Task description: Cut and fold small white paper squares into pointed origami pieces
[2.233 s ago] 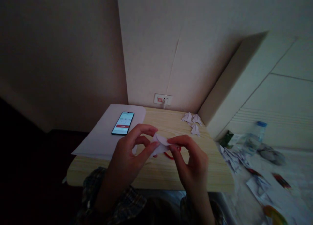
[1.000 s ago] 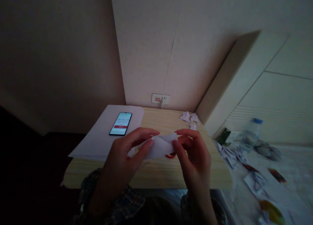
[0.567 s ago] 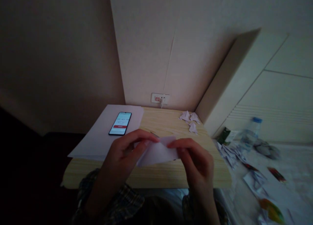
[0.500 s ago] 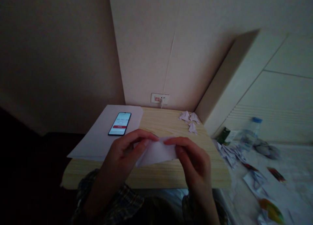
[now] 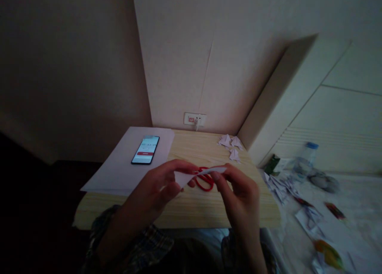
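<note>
A small piece of white paper (image 5: 185, 179) is held up between both hands over the table, tilted so that it shows nearly edge-on. My left hand (image 5: 162, 182) grips its left part between thumb and fingers. At the right end my right hand (image 5: 234, 186) pinches it, thumb in front. Behind and just below the paper lie scissors with red handles (image 5: 205, 182) on the wooden table (image 5: 191, 210); their blades are hidden. Several small folded paper figures (image 5: 234, 154) rest at the table's back right.
On the table's left side, a phone (image 5: 145, 150) with a lit screen lies on white paper sheets (image 5: 110, 174). A wall socket (image 5: 195, 119) holds a plug. To the right, a bed carries more folded papers (image 5: 279, 186) and a plastic bottle (image 5: 306, 160).
The paper has turned from facing me broadly to nearly edge-on, uncovering the red scissor handles behind it. Both hands still hold it.
</note>
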A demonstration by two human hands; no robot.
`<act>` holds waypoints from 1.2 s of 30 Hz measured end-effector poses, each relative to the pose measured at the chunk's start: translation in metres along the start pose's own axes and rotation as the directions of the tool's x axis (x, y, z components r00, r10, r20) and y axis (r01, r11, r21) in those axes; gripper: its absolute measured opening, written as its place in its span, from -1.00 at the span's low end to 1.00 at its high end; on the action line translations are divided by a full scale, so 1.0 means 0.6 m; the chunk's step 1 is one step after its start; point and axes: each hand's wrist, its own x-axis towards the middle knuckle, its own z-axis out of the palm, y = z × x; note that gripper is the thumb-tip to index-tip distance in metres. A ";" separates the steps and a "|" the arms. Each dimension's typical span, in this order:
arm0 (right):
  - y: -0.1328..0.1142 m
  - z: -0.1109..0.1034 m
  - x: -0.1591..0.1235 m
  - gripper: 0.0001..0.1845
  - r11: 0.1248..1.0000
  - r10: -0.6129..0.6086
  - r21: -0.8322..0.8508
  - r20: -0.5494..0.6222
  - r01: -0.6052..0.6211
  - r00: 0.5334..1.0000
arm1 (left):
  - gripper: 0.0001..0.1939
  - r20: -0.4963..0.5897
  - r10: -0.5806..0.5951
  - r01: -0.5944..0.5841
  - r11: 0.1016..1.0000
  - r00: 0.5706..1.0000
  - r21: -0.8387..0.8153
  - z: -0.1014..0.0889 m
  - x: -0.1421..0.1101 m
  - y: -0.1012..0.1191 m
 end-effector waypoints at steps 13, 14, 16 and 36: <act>-0.002 0.005 0.002 -0.72 1.000 0.012 -0.008 0.021 -0.011 1.000 | -0.86 -0.245 -0.250 0.216 0.963 0.937 -0.159 0.029 0.007 0.024; -0.002 0.005 0.001 -0.72 1.000 0.024 -0.008 0.024 -0.024 0.999 | -0.86 -0.248 -0.271 0.230 0.956 0.930 -0.181 0.031 0.006 0.027; -0.002 0.006 -0.001 -0.74 0.999 0.034 0.002 0.022 -0.034 0.999 | -0.86 -0.251 -0.294 0.250 0.948 0.922 -0.195 0.033 0.005 0.033; 0.001 0.000 -0.006 -0.68 0.904 -0.418 -0.059 0.089 0.424 0.904 | -0.77 -0.093 -0.238 0.212 0.951 0.967 -0.224 0.025 0.010 0.028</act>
